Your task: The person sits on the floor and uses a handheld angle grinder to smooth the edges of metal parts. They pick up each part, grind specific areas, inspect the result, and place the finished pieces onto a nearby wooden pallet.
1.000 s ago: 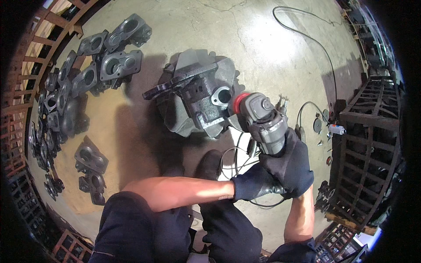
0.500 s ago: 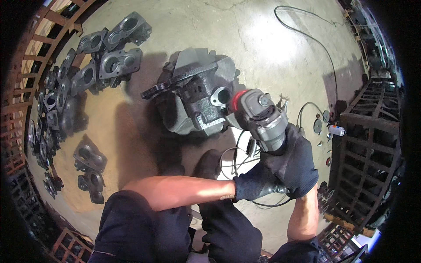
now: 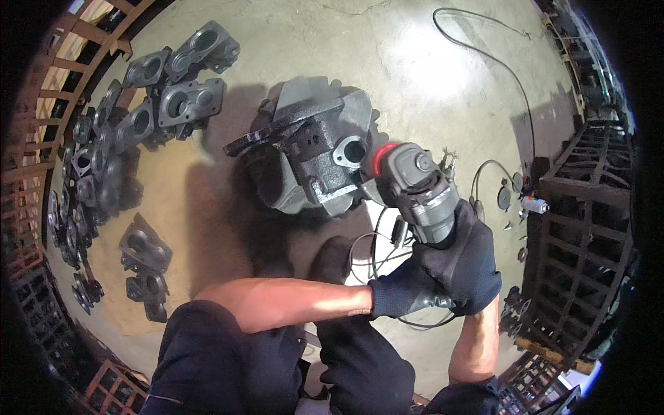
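An angle grinder (image 3: 423, 190) with a red-edged disc is held at the centre right, its head toward the far left. My right hand (image 3: 474, 256), in a dark glove, is closed around the grinder's body. Crossing in from the left, my gloved left hand (image 3: 408, 287) is closed at the rear of the grinder, against the right hand; its fingers are partly hidden. The disc lies close to the right side of a black metal casting (image 3: 324, 155), near its pale machined flange; whether they touch I cannot tell. This casting rests on other dark castings.
Several dark castings (image 3: 190, 102) cover the floor at the left, with a couple more (image 3: 145, 250) nearer. A power cable (image 3: 515, 83) curves at the far right. Loose discs (image 3: 503, 198) and a small canister (image 3: 535, 205) lie beside a metal crate (image 3: 577, 242).
The grinder has shifted very slightly to the right, both hands keeping their grip. The whole view has moved a little; the castings stay in place.
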Tool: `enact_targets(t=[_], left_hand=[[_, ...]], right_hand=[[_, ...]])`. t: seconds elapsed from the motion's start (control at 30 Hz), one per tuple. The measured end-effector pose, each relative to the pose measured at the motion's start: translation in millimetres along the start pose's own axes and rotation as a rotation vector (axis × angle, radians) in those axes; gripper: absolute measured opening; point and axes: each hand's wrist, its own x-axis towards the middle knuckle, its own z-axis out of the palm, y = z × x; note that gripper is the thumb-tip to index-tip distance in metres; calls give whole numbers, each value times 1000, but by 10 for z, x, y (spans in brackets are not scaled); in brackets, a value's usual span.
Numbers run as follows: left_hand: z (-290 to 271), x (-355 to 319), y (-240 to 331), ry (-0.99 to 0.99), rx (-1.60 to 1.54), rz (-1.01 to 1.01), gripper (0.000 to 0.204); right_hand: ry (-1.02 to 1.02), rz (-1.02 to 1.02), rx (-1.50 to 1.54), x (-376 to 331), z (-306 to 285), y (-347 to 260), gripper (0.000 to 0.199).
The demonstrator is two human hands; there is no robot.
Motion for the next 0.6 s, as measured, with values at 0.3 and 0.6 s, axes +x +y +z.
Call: enact_targets(t=[0.3,0.6], left_hand=[[-21,-52,134,10,354,-26,51],[-118,41,114,29,319,-113,42]], right_hand=[[-41,-42,-141,128,-29,47,54],[231,150,323,-12,121,411,45]])
